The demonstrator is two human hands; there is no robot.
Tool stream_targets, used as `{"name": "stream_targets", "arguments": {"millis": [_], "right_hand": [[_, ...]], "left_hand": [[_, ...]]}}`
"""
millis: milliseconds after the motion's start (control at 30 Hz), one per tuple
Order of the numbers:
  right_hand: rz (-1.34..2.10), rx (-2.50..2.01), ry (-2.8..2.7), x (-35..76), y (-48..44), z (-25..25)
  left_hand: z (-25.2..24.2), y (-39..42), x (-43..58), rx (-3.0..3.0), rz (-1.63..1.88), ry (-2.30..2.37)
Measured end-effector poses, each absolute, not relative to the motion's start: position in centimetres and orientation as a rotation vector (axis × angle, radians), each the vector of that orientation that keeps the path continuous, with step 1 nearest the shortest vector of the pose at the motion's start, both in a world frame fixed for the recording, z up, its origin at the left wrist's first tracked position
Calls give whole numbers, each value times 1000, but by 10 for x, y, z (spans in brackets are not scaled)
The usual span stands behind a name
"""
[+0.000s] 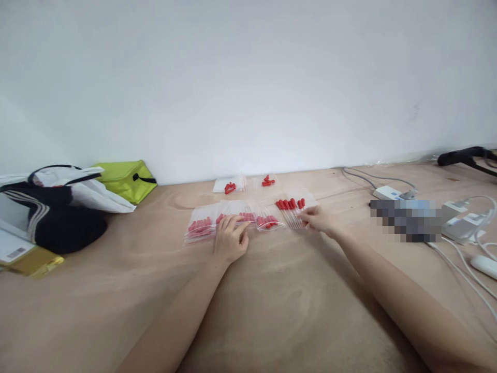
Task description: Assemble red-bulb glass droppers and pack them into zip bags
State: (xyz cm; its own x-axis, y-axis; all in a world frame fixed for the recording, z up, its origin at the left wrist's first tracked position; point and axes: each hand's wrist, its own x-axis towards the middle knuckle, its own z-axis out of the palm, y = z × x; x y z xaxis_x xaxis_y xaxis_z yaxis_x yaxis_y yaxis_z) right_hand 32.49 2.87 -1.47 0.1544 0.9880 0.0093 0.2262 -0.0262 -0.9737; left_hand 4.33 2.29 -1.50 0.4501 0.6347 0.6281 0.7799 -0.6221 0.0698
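My left hand [231, 238] rests palm down with its fingers spread over clear zip bags [200, 215] of red-bulbed droppers, covering part of them. Beside its fingertips, another zip bag [267, 221] holds several such droppers. To the right, a row of loose droppers [286, 204] with red bulbs and thin clear stems lies fanned out by a clear bag [305, 196]. My right hand [316, 220] is closed in a pinch on the rightmost dropper [301, 203] of this row; its fingers hide the lower stem.
Behind lie two bags with red bulbs [230, 187] [267, 181] near the wall. A lime-green bag [124, 181], a black cap [70, 228] and a yellow-and-white box [23, 254] stand left. On the right are a power strip [388, 192], white cables [462, 269] and a blurred-out object [407, 220].
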Motion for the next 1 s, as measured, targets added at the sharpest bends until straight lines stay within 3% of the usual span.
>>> {"name": "stream_targets", "arguments": {"millis": [167, 367, 567, 767, 1000], "right_hand": [[347, -2119, -1104, 377, 59, -16], [397, -2331, -1168, 377, 71, -25], [286, -2276, -1160, 370, 73, -28], [-16, -1921, -1242, 365, 73, -32], [-66, -1731, -1252, 361, 70, -35]], "left_hand": [[-12, 18, 55, -2569, -844, -1128], [-11, 16, 60, -2697, -695, -996], [-14, 16, 58, -2715, -705, -1016], [-16, 17, 57, -2734, -731, -1012], [-17, 17, 56, -2722, -754, -1001]]}}
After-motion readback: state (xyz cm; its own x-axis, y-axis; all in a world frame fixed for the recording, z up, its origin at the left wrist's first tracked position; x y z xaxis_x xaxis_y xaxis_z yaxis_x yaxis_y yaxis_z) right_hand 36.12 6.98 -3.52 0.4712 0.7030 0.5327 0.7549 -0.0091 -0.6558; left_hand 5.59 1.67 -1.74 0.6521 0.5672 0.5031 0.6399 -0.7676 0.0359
